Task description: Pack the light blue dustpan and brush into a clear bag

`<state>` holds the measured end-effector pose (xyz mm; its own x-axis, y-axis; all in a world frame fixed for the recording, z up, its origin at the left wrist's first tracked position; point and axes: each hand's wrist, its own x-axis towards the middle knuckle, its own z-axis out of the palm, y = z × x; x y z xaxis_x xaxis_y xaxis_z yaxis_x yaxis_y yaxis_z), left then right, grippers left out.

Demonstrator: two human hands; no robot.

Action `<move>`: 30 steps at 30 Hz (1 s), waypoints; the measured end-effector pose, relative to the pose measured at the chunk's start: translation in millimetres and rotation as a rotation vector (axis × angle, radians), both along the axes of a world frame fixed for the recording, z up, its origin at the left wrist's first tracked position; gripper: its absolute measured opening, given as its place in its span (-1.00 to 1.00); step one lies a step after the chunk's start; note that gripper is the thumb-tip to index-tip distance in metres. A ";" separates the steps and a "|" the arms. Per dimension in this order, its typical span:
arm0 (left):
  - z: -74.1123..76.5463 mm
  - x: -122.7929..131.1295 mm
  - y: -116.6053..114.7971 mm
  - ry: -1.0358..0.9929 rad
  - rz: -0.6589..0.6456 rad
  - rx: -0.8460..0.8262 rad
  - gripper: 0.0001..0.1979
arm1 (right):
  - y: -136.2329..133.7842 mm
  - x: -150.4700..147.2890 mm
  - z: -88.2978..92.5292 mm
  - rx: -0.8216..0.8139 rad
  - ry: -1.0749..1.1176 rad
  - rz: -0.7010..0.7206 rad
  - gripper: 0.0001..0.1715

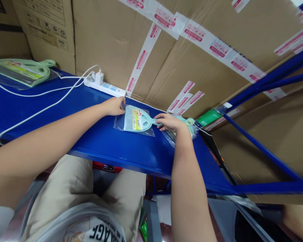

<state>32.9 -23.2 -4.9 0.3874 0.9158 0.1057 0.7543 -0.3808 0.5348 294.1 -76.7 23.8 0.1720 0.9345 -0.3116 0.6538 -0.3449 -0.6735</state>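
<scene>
A small light-blue dustpan [144,120] lies flat on the blue shelf top in a clear plastic bag [120,123], a yellow-green label on its pan. At the bag's left edge, my left hand [114,106] has its fingers closed in a pinch on the plastic. My right hand [169,121] is closed around the handle end, its fingertips partly hiding the tip. Just under and right of that hand sits another bagged dustpan [190,122], mostly covered by my hand and wrist.
A white power strip [104,88] with a plugged-in charger and looping white cable runs along the back. Large taped cardboard boxes [111,40] stand behind. A bagged green dustpan [41,72] is far left, a green-labelled bottle [213,116] right, beside blue frame bars [262,146].
</scene>
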 end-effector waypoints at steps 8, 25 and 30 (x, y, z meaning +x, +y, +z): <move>0.2 1.0 2.5 0.035 -0.021 -0.006 -0.66 | -0.2 8.0 1.2 -0.029 0.024 -0.047 -0.73; 12.3 -5.0 -0.8 0.159 0.169 -0.037 -0.36 | -5.6 4.0 5.4 -0.085 0.179 -0.143 -0.70; 13.1 -11.3 5.7 -0.094 0.282 -0.174 -0.42 | -6.3 9.2 7.4 0.025 0.335 -0.173 -0.70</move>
<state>21.6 -17.5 8.1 0.1119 0.9930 -0.0383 0.7612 -0.0609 0.6456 303.3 -83.0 31.2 0.2202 0.9087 -0.3547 0.3294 -0.4115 -0.8498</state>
